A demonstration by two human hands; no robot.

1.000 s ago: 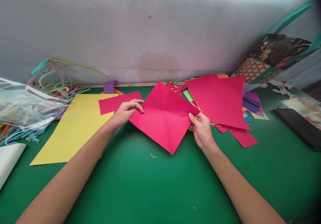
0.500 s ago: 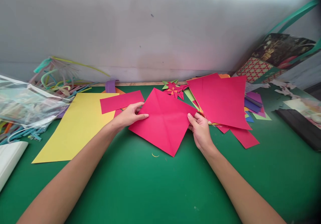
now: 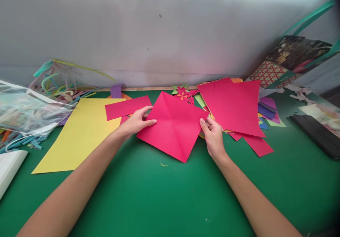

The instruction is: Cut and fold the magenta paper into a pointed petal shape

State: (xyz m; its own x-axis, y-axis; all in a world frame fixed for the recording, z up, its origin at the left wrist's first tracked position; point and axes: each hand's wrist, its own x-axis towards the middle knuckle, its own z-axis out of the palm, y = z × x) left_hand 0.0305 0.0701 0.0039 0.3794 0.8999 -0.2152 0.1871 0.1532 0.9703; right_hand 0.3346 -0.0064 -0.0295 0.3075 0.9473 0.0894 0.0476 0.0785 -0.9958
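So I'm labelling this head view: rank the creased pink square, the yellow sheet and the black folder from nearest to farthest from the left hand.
1. Creased pink square: touched by the left hand.
2. Yellow sheet: just to its left.
3. Black folder: far right.

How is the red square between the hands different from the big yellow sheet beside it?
The red square bears crossing crease lines; the yellow sheet shows none. The red square sits turned like a diamond, one corner toward the person, and is smaller; the yellow sheet is a long rectangle. The left hand and right hand hold the red square's side corners; no hand touches the yellow sheet. Both are plain coloured paper on the green table.
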